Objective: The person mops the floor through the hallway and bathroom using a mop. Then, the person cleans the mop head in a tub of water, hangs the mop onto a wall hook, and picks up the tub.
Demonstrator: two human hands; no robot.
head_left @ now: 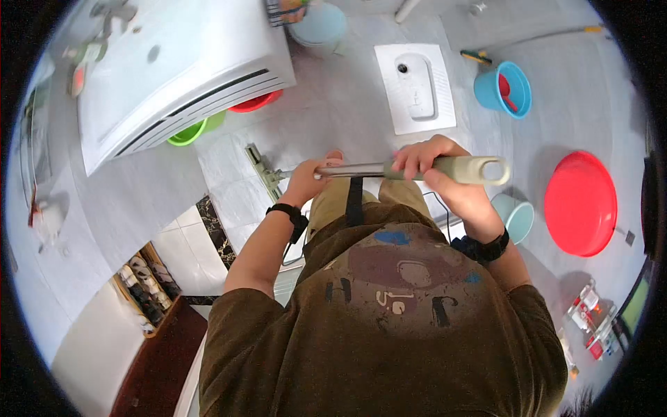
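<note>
A mop (353,170) lies across my body, roughly level, with a shiny metal pole and a grey-green grip that ends in a hanging loop at the right. My left hand (306,182) is closed round the pole. My right hand (441,170) wraps the grip. Beyond my left hand, the mop's narrow green head (262,172) shows near the floor tiles; whether it touches them I cannot tell. Both wrists wear dark bands.
A squat toilet (415,90) is set in the floor ahead. To the right stand a blue bucket (492,90) with a red scoop, a pale bucket (515,215) and a red basin (580,203). A white washbasin cabinet (194,76) juts out at left, above a green basin (187,133).
</note>
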